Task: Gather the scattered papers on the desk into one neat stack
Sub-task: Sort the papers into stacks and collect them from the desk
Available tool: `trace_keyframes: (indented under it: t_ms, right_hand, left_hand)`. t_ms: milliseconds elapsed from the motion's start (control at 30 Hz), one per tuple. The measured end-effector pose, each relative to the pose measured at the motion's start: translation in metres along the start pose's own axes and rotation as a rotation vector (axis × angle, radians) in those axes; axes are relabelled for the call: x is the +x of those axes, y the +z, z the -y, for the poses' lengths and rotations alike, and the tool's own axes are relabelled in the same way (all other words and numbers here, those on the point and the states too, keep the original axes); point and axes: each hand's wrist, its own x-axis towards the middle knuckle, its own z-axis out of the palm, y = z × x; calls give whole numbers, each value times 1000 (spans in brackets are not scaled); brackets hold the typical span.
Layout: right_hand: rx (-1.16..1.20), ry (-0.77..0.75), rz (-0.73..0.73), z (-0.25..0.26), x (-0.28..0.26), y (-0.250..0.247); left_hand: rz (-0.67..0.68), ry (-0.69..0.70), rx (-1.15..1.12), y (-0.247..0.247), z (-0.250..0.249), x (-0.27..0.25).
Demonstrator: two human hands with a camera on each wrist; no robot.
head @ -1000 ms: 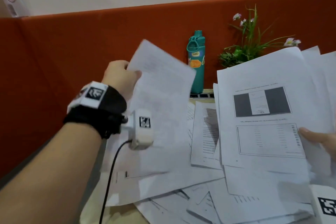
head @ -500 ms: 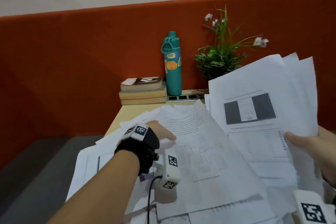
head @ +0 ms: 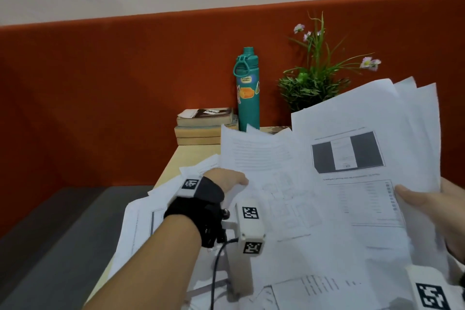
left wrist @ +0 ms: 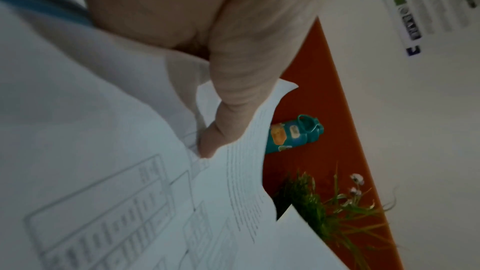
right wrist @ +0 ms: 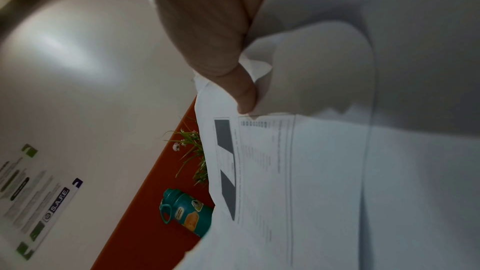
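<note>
My right hand [head: 427, 206] grips a fanned bundle of papers [head: 364, 148] lifted above the desk, thumb [right wrist: 244, 93] on the top sheet, which carries a dark picture and a table. My left hand [head: 226, 180] pinches the left edge of a printed sheet [head: 271, 184] that lies partly raised across the pile; the left wrist view has the thumb [left wrist: 228, 128] on top of that sheet [left wrist: 130, 202]. More loose papers [head: 141, 221] lie overlapping on the desk beneath both arms, some hanging over its left edge.
At the back of the wooden desk [head: 186, 158] stand a teal water bottle [head: 247, 93], a stack of books [head: 203, 126] and a potted plant [head: 312, 83]. An orange partition [head: 100, 95] closes the back. A grey surface [head: 63, 234] lies left of the desk.
My left hand came down from high at the left with its sheet to the pile, where it now holds a sheet's edge. The bundle in my right hand stayed raised.
</note>
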Motion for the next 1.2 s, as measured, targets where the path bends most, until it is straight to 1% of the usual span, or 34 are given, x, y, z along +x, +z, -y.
trace_keyframes:
  t_ms: [33, 100, 167, 200, 267, 333, 400, 467, 567, 667, 733, 767, 800, 833, 900, 967, 1067, 1200]
  right_hand:
    - [-21, 1, -11, 3, -3, 1]
    - [-31, -2, -8, 10, -10, 5]
    - [-22, -1, 6, 15, -16, 10]
    - [-16, -5, 11, 16, -17, 12]
    - [-20, -5, 17, 19, -20, 17]
    - [-35, 0, 22, 21, -21, 21]
    - [-40, 8, 36, 26, -27, 26]
    - [-38, 8, 54, 32, -32, 32]
    - [-49, 1, 37, 39, -38, 38]
    - [-47, 1, 41, 49, -41, 43]
    - [-27, -6, 65, 56, -44, 48]
    - [-15, -11, 73, 59, -45, 51]
    - [-2, -17, 84, 61, -46, 54]
    - [18, -23, 96, 63, -46, 57]
    - [60, -30, 130, 67, -49, 65]
    - [109, -17, 167, 70, -50, 73]
    - [159, -8, 228, 75, -53, 82]
    - [136, -15, 270, 80, -63, 90]
  left_hand:
    - [-7, 21, -34, -7, 0, -2]
    - [-49, 45, -38, -23, 10, 16]
    - [-64, 66, 11, -37, 8, -7]
    - [-78, 82, -5, -45, 7, -15]
    - [-135, 181, -41, -60, 2, -29]
    - [-202, 252, 45, -76, -2, -37]
    - [-212, 291, 136, -89, -6, -47]
    - [-271, 350, 193, -101, -11, -57]
    - [-362, 492, 109, -117, -28, -79]
    - [-375, 667, -85, -133, -52, -106]
    - [-346, 727, -241, -141, -67, -116]
    - [-315, 727, -325, -142, -69, -112]
    - [-268, 694, -398, -141, -69, -105]
    - [-222, 629, -442, -135, -64, -95]
    - [-128, 491, -466, -113, -47, -75]
    - [-30, 395, -473, -85, -25, -58]
    - [65, 330, -473, -48, 2, -41]
    - [138, 267, -496, -19, 16, -37]
